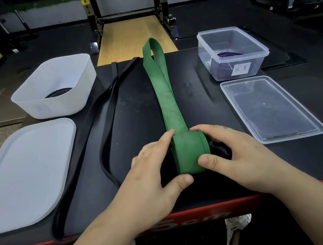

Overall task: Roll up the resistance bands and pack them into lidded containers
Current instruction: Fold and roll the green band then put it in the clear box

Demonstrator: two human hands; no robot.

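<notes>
Left hand [154, 165] and right hand [233, 149] each clasp the coiled end of the green band [172, 108], nearer than and left of the clear container [260, 62]; recommend firm, even tension and aligned edges while rolling forward.

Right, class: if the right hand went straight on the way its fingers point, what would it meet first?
The rolled part of the green band: the right hand points left and its fingers already touch it. Just beyond, on the roll's far side, is the left hand.
</notes>
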